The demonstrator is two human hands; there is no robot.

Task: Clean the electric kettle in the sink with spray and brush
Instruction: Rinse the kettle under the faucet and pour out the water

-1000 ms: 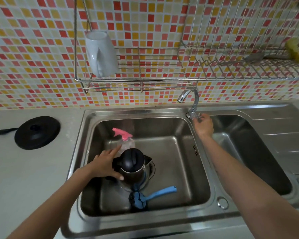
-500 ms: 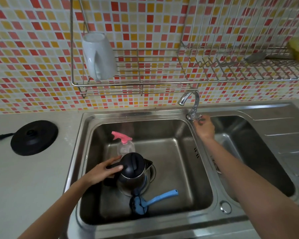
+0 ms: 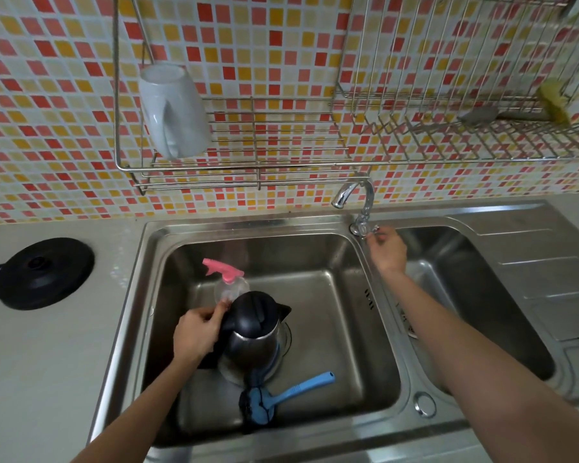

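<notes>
In the head view, the electric kettle (image 3: 251, 332) is standing upright on the floor of the sink's (image 3: 137, 295) left basin, its long axis running vertically, lid closed. Its spout is pointing right and slightly toward the back wall, and its black handle is facing left. The left hand (image 3: 196, 335) is gripping that handle, fingers curled round it. The right hand (image 3: 386, 250) is reaching to the base of the tap (image 3: 358, 202) and pinching the small tap handle (image 3: 370, 228) between its fingertips.

Just behind the kettle the spray bottle (image 3: 229, 282) is standing upright, its pink nozzle pointing left. The blue brush (image 3: 281, 394) is lying flat in front of the kettle – head toward the near wall, handle pointing right and slightly away. The black kettle base (image 3: 44, 274) is sitting on the counter left of the sink.
</notes>
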